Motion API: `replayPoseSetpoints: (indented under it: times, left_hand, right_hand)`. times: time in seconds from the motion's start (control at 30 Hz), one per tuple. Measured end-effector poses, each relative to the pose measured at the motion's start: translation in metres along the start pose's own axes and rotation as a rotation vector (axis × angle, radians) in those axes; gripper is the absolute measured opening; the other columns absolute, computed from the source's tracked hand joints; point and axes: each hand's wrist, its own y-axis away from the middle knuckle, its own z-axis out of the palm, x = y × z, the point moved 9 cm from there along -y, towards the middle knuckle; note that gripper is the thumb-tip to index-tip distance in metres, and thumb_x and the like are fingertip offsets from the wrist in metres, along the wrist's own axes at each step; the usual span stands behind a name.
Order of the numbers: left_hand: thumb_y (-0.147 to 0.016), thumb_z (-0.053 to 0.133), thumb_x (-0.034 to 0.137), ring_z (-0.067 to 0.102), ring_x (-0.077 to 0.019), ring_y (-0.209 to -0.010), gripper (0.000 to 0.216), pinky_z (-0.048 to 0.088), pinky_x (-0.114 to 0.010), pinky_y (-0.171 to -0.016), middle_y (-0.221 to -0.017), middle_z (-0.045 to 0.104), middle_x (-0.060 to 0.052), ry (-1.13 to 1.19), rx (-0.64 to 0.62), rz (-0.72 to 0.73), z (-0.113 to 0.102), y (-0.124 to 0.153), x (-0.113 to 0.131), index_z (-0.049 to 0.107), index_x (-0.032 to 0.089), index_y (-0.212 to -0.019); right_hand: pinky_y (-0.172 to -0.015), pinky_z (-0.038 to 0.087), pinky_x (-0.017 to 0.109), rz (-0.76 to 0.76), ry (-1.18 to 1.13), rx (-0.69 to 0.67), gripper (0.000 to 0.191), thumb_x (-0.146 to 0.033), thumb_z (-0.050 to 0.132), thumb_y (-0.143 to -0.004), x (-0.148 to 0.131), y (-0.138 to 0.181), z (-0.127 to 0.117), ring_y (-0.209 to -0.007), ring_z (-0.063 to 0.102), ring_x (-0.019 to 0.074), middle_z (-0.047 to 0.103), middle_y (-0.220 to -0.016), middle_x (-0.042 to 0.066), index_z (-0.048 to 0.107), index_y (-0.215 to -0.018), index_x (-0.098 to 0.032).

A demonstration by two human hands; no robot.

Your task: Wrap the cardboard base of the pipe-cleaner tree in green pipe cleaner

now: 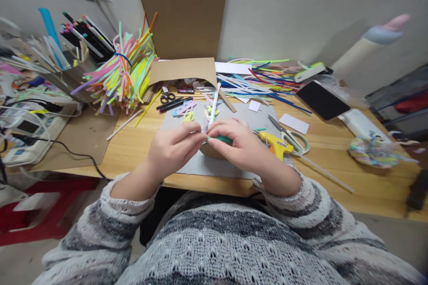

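Both hands meet over the grey work mat. My left hand is closed, its thumb and fingertips pinched at the left end of a thin green strip. From the other side my right hand grips the same strip, fingers curled over it. Below the fingers sits a brown cardboard piece with a curved edge, mostly covered by the right hand. A white stick rises just behind the fingertips. Small pastel pieces lie beyond the left hand.
A yellow glue gun and scissors lie right of the mat, a phone farther right. Pipe cleaners in a bundle stand back left; more lie along the wall. Cardboard leans there. A power strip is at left.
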Motion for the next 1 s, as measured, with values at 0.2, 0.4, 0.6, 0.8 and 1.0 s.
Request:
replayPoseSetpoints:
  times: [0.2,0.4,0.6,0.8,1.0]
  left_hand:
    - [-0.087,0.058,0.017,0.065,-0.0119,-0.071,0.015,0.048,-0.023,-0.059,-0.091,0.071,-0.004,-0.202,-0.074,0.178,0.0,-0.004,0.013,0.064,0.018,-0.101]
    - [-0.088,0.058,0.017,0.062,-0.0106,-0.062,0.006,0.039,-0.024,-0.05,-0.084,0.072,-0.003,-0.294,-0.098,0.325,-0.001,-0.015,0.023,0.064,0.017,-0.089]
    - [-0.087,0.055,0.015,0.062,-0.0139,-0.067,0.009,0.043,-0.026,-0.055,-0.079,0.069,-0.004,-0.347,-0.163,0.342,0.004,-0.014,0.029,0.063,0.015,-0.085]
    - [-0.08,0.054,0.017,0.057,-0.0129,-0.058,0.016,0.041,-0.024,-0.052,-0.065,0.062,-0.002,0.044,-0.457,-0.214,0.02,-0.021,-0.014,0.063,0.016,-0.068]
    - [-0.081,0.053,0.018,0.047,-0.008,-0.039,0.019,0.033,-0.019,-0.04,-0.047,0.054,0.005,0.701,-1.001,-0.564,0.056,0.0,-0.033,0.065,0.018,-0.067]
  right_hand:
    - [-0.098,0.038,0.041,0.028,-0.094,-0.089,0.013,-0.022,0.056,-0.087,0.008,-0.007,0.005,-0.106,0.057,0.0197,0.065,-0.104,0.004,0.065,-0.078,-0.021]
    - [-0.098,0.041,0.039,0.055,-0.134,-0.167,0.014,-0.02,0.058,-0.084,0.016,-0.016,0.009,-0.097,0.059,0.0173,0.063,-0.096,0.003,0.062,-0.071,-0.02]
    - [-0.098,0.04,0.041,0.023,-0.103,-0.116,0.01,-0.021,0.061,-0.082,0.012,-0.014,0.006,-0.1,0.056,0.0185,0.055,-0.101,0.005,0.065,-0.072,-0.02]
    - [-0.096,0.029,0.05,-0.049,0.209,0.041,0.011,-0.023,0.064,-0.079,-0.002,-0.005,0.002,-0.114,0.043,0.0277,0.05,-0.115,0.006,0.072,-0.072,-0.024]
    - [-0.097,0.024,0.051,-0.151,0.281,0.023,0.013,-0.027,0.063,-0.083,-0.015,0.004,0.007,-0.115,0.04,0.0284,0.05,-0.115,0.006,0.074,-0.076,-0.027]
